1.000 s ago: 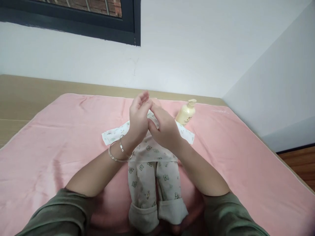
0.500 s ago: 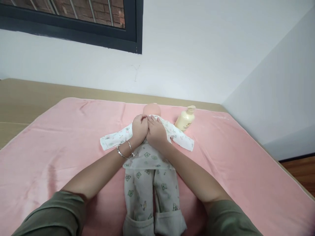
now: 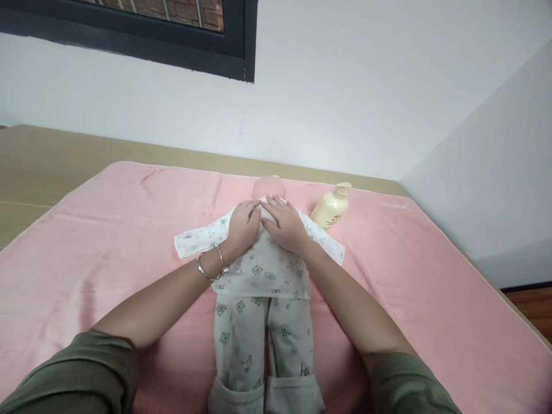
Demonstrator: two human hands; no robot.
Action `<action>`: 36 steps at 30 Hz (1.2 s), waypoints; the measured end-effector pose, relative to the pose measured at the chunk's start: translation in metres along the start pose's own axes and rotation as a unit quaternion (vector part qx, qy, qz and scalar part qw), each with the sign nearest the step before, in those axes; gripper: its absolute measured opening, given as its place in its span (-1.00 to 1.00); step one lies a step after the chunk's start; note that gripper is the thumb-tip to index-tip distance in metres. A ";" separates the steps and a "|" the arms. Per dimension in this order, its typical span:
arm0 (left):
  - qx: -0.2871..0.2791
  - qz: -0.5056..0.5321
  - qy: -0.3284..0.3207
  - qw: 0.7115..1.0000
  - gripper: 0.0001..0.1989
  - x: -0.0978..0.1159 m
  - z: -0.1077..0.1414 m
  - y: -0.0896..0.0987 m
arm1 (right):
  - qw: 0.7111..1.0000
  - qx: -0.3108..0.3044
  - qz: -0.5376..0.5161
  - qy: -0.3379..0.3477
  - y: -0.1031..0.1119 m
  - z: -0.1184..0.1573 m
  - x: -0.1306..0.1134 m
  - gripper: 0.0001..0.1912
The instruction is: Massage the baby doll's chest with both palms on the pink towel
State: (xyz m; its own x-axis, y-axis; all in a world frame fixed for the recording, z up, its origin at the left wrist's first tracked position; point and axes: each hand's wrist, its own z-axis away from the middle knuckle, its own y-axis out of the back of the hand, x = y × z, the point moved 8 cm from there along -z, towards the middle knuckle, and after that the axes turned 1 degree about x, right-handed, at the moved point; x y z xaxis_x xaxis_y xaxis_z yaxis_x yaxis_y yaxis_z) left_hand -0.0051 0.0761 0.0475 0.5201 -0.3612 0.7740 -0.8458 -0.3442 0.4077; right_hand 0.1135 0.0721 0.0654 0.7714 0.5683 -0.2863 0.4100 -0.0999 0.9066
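A baby doll (image 3: 269,270) lies on a pink blanket (image 3: 142,230), dressed in a white long-sleeved top and trousers printed with small green animals. Its round head (image 3: 269,187) is at the far end and its arms stretch out to both sides; no facial features show. My left hand (image 3: 242,228), with bangles at the wrist, rests on the left upper part of the doll's body. Beside it my right hand (image 3: 287,229) lies flat on the right upper part, fingers stretched out. A small gap lies between the hands, and neither grips anything.
A pale yellow pump bottle (image 3: 331,208) stands right of the doll's head, behind its sleeve. The blanket covers a wooden surface (image 3: 64,152) that meets a white wall (image 3: 336,98). A dark window frame (image 3: 241,52) is at upper left.
My hands have moved apart from their closely joined position, sliding outward across the doll's upper body. The right fingers have spread. The camera view has shifted slightly.
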 end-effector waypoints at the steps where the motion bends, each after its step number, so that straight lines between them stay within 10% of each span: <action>1: -0.005 -0.008 -0.001 1.000 -0.65 0.000 0.000 0.000 | 1.000 0.002 0.009 -0.018 0.001 0.002 0.002 -0.44; 9: 0.052 0.031 0.019 0.998 -0.74 -0.004 0.004 0.010 | 0.993 0.023 0.111 0.025 -0.004 0.035 -0.055 -0.41; 13: 0.039 0.029 0.025 0.999 -0.77 -0.005 0.004 0.009 | 0.994 -0.042 0.032 0.092 -0.004 0.014 -0.031 -0.46; 17: 0.022 0.028 0.031 0.999 -0.78 -0.003 0.003 0.008 | 0.999 -0.025 0.024 -0.025 0.007 -0.001 0.011 -0.45; 21: 0.035 0.040 0.042 0.998 -0.77 -0.004 0.004 0.010 | 0.991 0.018 0.086 -0.104 0.010 0.023 -0.010 -0.38; 26: 0.036 0.044 0.049 0.997 -0.77 -0.007 0.005 0.011 | 0.997 -0.012 0.075 0.017 0.000 0.035 -0.051 -0.41; 33: 0.027 0.027 0.044 0.998 -0.77 -0.005 0.004 0.009 | 0.990 -0.027 0.056 -0.125 0.008 0.006 0.019 -0.34; 36: 0.031 0.033 0.048 0.998 -0.78 -0.007 0.004 0.009 | 0.987 0.006 0.100 -0.127 0.008 0.022 -0.004 -0.37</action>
State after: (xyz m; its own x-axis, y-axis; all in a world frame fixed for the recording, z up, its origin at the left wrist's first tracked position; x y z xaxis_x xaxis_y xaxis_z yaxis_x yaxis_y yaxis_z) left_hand -0.0153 0.0718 0.0437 0.4465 -0.3011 0.8426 -0.8674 -0.3769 0.3249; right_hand 0.1246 0.0509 0.0674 0.9341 0.3130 -0.1717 0.2417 -0.2003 0.9495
